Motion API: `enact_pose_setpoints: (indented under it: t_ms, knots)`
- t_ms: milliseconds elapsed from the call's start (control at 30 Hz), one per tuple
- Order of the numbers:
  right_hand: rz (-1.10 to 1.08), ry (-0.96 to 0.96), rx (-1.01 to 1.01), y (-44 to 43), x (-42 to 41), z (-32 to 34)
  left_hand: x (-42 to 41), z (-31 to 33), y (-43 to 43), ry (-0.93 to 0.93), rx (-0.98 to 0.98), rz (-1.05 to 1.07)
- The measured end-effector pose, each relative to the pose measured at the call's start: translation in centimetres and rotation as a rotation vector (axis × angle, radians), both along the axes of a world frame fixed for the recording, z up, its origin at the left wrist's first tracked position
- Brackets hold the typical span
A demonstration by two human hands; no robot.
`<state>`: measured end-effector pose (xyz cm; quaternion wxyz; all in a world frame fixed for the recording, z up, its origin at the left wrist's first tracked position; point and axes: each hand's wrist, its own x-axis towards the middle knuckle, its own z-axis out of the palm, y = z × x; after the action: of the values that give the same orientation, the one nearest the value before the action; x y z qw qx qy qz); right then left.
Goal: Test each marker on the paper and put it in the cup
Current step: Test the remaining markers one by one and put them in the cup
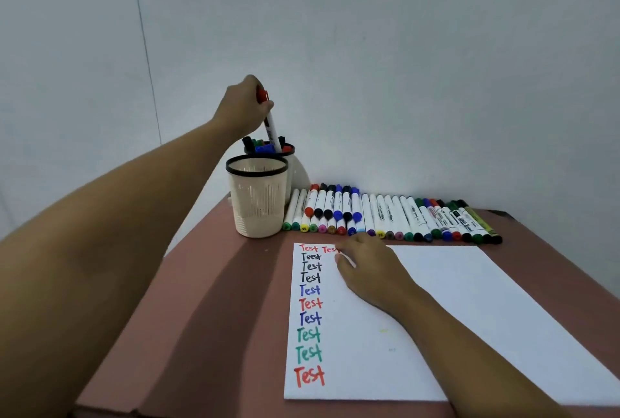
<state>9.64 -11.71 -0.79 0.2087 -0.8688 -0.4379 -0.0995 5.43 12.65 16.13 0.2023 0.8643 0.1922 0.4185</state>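
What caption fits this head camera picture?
Left hand holds a red-capped marker in the far cup; right hand rests on the paper.

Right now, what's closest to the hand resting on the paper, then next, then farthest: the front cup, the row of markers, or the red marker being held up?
1. Row of markers: just beyond the right hand.
2. Front cup: off to its left, on the table.
3. Red marker: farthest, held by the left hand above the back cup.
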Motion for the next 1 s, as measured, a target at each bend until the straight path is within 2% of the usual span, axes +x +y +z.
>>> enact_pose_setpoints:
  t_ms: [67, 267, 333, 433, 567, 667, 733, 800, 900, 1000]
  knots:
    - [-0.005, -0.002, -0.005, 0.0, 0.1, 0.0, 0.9, -0.7, 0.0, 0.054, 0.002, -0.019]
    - [-0.01, -0.008, -0.016, 0.2, 0.2, 0.0, 3.0, -3.0, 1.3, 0.41, 0.135, 0.1]
    - [-0.009, -0.01, -0.019, 0.2, 0.3, 0.0, 3.2, -3.2, 1.4, 0.466, 0.153, 0.113]
    - [-0.011, -0.011, -0.023, 0.2, 0.2, 0.0, 2.7, -2.5, 1.1, 0.4, 0.182, 0.091]
    - [-0.013, -0.008, -0.035, 0.2, 0.1, 0.1, 0.6, -2.1, -1.5, 0.2, 0.261, -0.01]
    - [-0.026, -0.011, -0.053, 0.2, 0.0, 0.1, -1.8, -3.8, -5.0, 0.072, 0.335, -0.118]
    - [-0.035, -0.019, -0.064, 0.3, -0.1, 0.3, -3.6, -6.1, -7.1, 0.081, 0.314, -0.197]
    - [-0.042, 0.0, -0.09, 0.4, -0.1, 0.8, -5.2, -9.2, -8.2, 0.184, 0.263, -0.225]
    - [-0.027, 0.019, -0.128, 0.6, -0.1, 1.9, -6.8, -13.9, -8.4, 0.452, 0.191, -0.238]
    - [-0.103, 0.032, 0.017, 1.3, 0.6, 3.2, -7.5, -15.9, -8.2, 0.582, 0.095, -0.254]
